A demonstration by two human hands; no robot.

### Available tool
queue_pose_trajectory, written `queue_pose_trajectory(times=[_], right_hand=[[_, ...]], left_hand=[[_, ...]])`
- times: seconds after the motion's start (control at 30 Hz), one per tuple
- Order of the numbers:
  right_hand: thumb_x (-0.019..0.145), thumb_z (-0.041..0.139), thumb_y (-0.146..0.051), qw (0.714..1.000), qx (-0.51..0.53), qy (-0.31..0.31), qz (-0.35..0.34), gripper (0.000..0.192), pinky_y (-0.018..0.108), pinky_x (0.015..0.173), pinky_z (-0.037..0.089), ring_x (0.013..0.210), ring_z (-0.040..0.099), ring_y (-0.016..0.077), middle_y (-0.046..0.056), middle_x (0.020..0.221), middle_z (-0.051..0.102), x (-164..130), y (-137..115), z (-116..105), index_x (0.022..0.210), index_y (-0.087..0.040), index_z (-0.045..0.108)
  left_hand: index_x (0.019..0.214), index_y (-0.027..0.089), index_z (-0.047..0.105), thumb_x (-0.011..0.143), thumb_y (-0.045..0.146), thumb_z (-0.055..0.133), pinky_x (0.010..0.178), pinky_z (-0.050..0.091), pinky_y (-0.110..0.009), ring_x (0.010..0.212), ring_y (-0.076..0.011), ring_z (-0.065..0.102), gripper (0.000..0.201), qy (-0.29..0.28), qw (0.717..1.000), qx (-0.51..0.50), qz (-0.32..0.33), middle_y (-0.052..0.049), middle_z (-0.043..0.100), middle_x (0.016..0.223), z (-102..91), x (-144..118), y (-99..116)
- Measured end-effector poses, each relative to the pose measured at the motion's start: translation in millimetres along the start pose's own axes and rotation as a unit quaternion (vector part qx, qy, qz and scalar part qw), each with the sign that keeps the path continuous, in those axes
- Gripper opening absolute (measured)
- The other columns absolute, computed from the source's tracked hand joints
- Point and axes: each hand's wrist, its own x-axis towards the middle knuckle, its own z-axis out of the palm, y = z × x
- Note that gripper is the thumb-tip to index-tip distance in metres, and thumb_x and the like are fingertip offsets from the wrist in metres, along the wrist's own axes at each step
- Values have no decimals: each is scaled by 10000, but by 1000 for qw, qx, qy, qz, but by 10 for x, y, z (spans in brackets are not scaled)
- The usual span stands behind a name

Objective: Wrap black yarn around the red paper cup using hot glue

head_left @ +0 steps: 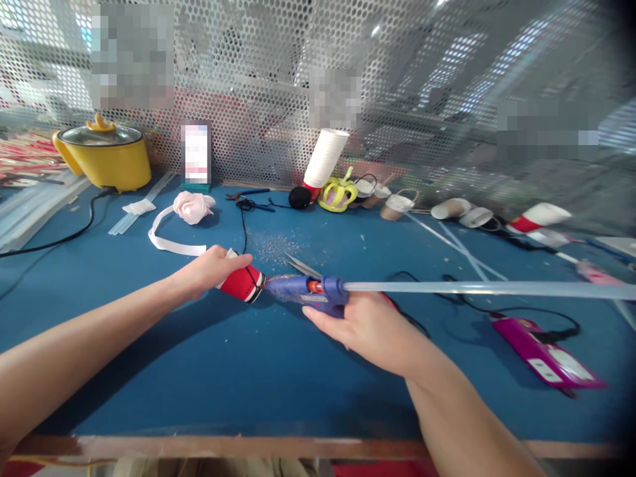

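Note:
My left hand (213, 268) is closed around a red paper cup (241, 283) with a black-and-white band at one end, tilted on its side above the table. A black cord runs to the cup from a dark ball of yarn (299, 197). In my right hand (370, 324) is a blue hot glue gun (298, 289), its nozzle touching or very close to the cup's banded end. From the gun's back a long clear glue stick (487, 289) reaches to the right edge. Behind the gun, partly hidden, lie metal tweezers (303, 266).
A yellow electric pot (112, 159), a phone (196, 154), a pink fabric roll (193, 207) and pliers (248, 193) stand or lie at back left. A stack of white cups (325, 159) leans on the mesh (258, 99). A purple packet (546, 354) and black cable lie right.

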Motion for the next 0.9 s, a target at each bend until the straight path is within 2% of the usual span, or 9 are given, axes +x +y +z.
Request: queue_pose_trajectory(times=[0.07, 0.2, 0.4, 0.9], right_hand=[[747, 547, -299, 1000, -8, -5, 0, 120, 246, 546, 428, 558, 576, 158, -6, 605, 639, 2, 2, -2, 712, -213, 623], [773, 521, -307, 1000, 15, -18, 13, 191, 247, 524, 421, 525, 565, 162, -28, 440, 535, 18, 6, -13, 619, -218, 590], [779, 514, -309, 999, 34, -26, 24, 201, 251, 487, 409, 450, 528, 150, -44, 387, 481, 14, 22, -8, 611, -225, 584], [770, 521, -277, 997, 62, -31, 33, 205, 235, 469, 406, 401, 480, 113, -44, 423, 511, 71, 19, -7, 583, -199, 549]], left_hand=[[425, 189, 346, 679, 415, 573, 421, 156, -249, 367, -67, 272, 408, -3, 1000, -1, 1, 50, 366, 382, 2, -8, 0], [424, 192, 334, 680, 408, 571, 419, 153, -250, 361, -60, 247, 410, -7, 1000, -11, 8, 58, 337, 376, 4, -19, -7], [425, 192, 341, 657, 445, 577, 426, 154, -250, 374, -67, 259, 417, -20, 1000, -15, 16, 54, 343, 381, -5, -4, -34], [458, 184, 412, 656, 507, 546, 452, 187, -252, 393, -88, 316, 402, -31, 999, -26, 21, 39, 389, 408, -2, 67, -136]])
